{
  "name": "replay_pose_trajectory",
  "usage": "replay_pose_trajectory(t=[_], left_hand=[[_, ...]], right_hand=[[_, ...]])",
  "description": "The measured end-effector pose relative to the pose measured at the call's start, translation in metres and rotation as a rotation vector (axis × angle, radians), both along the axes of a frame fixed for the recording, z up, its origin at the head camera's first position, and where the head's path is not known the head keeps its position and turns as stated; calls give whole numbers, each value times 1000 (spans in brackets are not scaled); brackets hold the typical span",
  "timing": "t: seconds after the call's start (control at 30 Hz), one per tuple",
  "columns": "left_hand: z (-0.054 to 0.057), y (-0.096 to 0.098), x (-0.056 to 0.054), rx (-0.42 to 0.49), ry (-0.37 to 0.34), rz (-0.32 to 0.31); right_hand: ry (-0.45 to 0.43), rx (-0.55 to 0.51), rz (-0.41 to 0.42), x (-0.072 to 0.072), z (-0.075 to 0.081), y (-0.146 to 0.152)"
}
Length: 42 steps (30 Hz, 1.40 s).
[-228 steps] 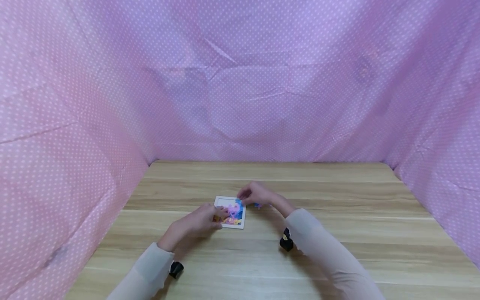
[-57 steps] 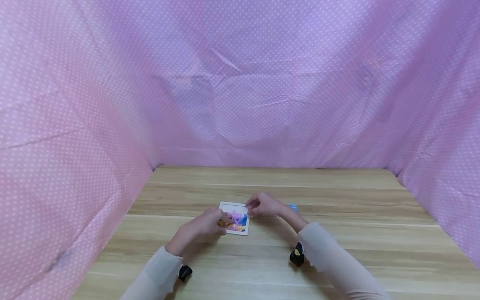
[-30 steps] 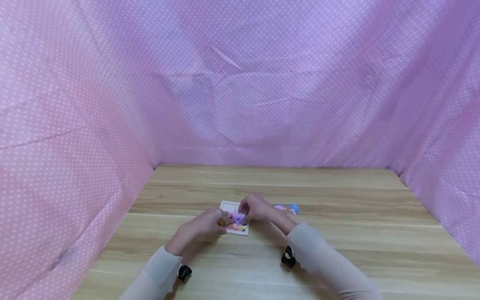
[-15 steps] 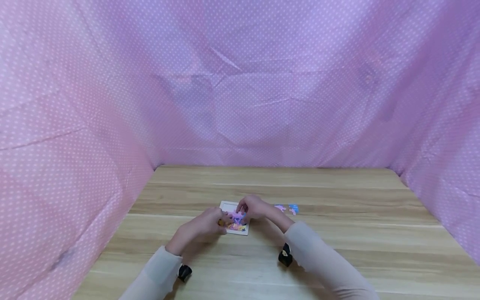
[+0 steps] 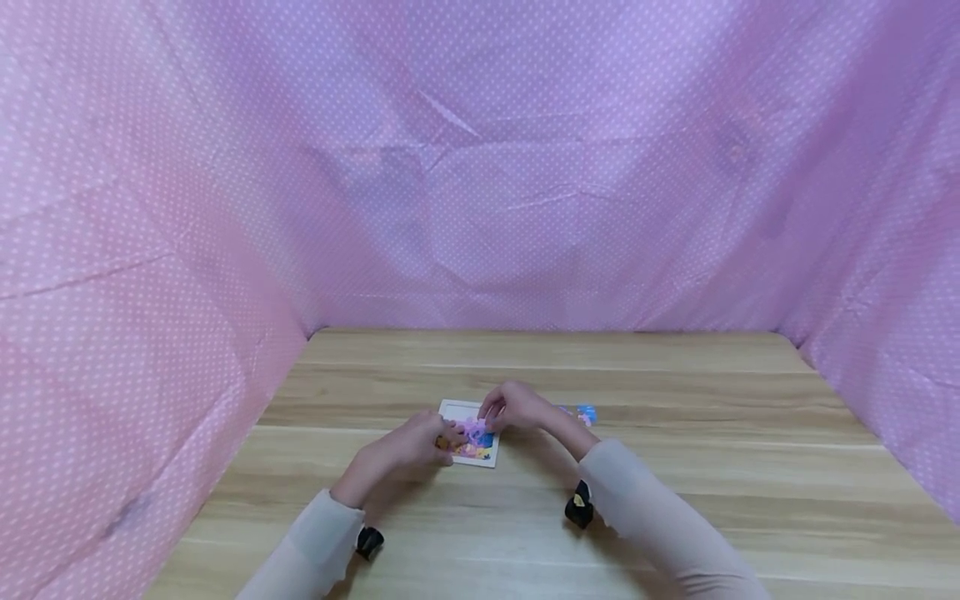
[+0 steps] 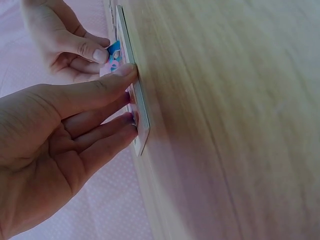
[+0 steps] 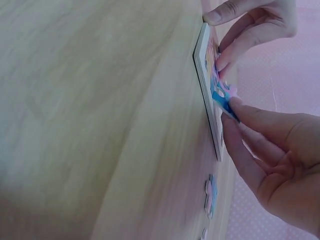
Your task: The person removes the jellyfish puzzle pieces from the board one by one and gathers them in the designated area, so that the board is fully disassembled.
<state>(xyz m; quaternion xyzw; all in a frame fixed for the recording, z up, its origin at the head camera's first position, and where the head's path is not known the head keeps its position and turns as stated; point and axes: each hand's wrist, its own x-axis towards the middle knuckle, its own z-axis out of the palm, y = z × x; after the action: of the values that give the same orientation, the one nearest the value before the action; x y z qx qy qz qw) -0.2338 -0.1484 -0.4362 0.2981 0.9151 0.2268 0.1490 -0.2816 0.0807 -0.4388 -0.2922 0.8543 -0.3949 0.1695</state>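
A small jigsaw puzzle in a white-rimmed tray [image 5: 480,464] lies on the wooden table, with pink, yellow and blue pieces in its lower part and a bare strip along its far side. My left hand [image 5: 415,440] rests on its left side; in the left wrist view the thumb lies at the tray's near edge and the fingertips press on the pieces. Over the tray's right part, my right hand [image 5: 516,406] pinches a blue and pink puzzle piece [image 7: 220,99] between thumb and fingers. That piece is tilted, close over the tray.
Loose puzzle pieces [image 5: 587,414] lie on the table to the right of the tray, partly hidden by the right wrist. Black wrist devices [image 5: 370,543] hang under both sleeves. Pink dotted cloth [image 5: 480,233] encloses the table [image 5: 675,467] at the back and sides.
The blue piece seen at the tray's far right corner at first is gone from there. Since then my right hand moved left over the tray, then slightly back right. My left hand has stayed.
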Motion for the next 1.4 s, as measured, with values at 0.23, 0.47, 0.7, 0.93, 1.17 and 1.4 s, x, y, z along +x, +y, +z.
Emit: replay_pose_trajectory(t=[0.23, 0.47, 0.7, 0.93, 1.17, 1.4], left_hand=[[-4, -2, 3, -9, -7, 12], [3, -5, 1, 36, -25, 31], [4, -4, 1, 31, 16, -6], [4, 0, 4, 11, -18, 27], [5, 0, 5, 18, -40, 53], [3, 0, 7, 35, -65, 71]], right_hand=[[20, -22, 37, 3, 1, 7], [87, 15, 9, 0, 7, 22], [120, 18, -39, 3, 6, 43], [120, -89, -58, 9, 6, 69], [6, -110, -105, 13, 5, 84], [7, -97, -115, 16, 4, 99]])
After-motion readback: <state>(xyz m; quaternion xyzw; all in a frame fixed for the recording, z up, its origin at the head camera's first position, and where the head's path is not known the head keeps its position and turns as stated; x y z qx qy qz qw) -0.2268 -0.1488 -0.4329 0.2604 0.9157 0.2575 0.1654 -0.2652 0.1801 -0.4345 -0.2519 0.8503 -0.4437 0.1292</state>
